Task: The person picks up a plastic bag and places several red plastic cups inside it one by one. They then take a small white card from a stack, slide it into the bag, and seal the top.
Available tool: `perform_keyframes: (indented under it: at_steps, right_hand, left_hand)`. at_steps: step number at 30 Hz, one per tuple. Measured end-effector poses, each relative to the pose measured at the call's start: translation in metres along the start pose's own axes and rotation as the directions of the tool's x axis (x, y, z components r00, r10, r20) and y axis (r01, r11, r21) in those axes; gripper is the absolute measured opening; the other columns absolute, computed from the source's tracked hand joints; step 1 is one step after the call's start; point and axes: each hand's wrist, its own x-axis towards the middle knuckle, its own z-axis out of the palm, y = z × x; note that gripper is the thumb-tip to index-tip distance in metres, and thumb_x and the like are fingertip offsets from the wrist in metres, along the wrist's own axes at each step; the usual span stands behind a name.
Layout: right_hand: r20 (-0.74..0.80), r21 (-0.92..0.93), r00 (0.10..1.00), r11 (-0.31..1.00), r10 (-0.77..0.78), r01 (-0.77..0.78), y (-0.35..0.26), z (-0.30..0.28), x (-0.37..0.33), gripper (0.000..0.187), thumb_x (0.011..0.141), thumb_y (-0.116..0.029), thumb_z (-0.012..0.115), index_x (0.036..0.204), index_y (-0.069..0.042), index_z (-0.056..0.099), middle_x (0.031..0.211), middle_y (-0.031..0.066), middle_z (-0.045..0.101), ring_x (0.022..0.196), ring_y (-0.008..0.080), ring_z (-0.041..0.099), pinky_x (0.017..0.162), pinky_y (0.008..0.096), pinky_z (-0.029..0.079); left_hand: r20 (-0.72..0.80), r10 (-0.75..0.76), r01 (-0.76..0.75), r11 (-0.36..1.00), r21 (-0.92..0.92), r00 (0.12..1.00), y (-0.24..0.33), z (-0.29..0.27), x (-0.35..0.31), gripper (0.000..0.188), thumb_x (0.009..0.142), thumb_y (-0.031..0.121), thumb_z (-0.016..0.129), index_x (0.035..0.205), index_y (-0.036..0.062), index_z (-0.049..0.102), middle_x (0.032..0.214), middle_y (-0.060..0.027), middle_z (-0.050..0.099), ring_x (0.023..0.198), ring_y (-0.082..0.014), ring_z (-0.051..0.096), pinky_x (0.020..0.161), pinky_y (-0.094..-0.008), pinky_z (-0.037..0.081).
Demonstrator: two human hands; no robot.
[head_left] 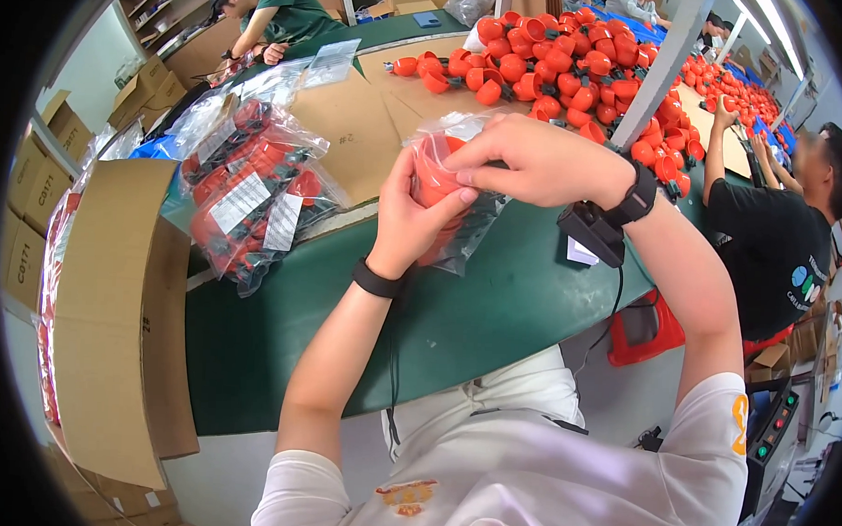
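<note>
Presumably handled light, with limp, slippery film on the clear bag [460, 250] and stiffer red cups [433, 175] inside; best taken around the cup walls. Was held over the table [278, 369], at two o'clock from the left grip [406, 216], clamped around it, and eight o'clock from the right grip [547, 161], closure impossible to tell.

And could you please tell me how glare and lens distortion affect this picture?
In the head view, the ceiling light looks bright white; the clear bag in the left hand carries pale glints; the cardboard box at left looks bowed.
</note>
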Motion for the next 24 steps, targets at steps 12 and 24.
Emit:
perform_keyframes:
  at_steps: [12,24]
  right_hand:
    - [-0.610,-0.006,0.790,0.998,-0.059,0.069,-0.018,-0.009,-0.054,0.014,0.090,-0.014,0.073,0.092,-0.001,0.071,0.085,0.0092,0.069,0.076,0.0238,0.066,0.073,0.0340,0.052]
    - [-0.380,-0.327,0.829,0.779,0.410,-0.535,0.062,0.081,-0.204,0.039,0.079,-0.016,0.080,0.114,-0.002,0.072,0.119,0.0096,0.069,0.112,0.0287,0.058,0.099,0.0403,0.048]
  left_hand:
    - [-0.095,0.001,-0.013,0.992,-0.125,0.995,-0.001,-0.005,0.004,0.057,0.087,0.013,0.080,0.134,-0.0011,0.052,0.125,-0.0095,0.064,0.113,-0.0171,0.063,0.100,-0.0331,0.049]
    - [-0.093,-0.003,-0.005,0.996,-0.085,0.996,-0.003,-0.004,0.004,0.057,0.087,0.012,0.081,0.134,-0.0019,0.052,0.124,-0.0096,0.064,0.113,-0.0166,0.062,0.101,-0.0328,0.049]
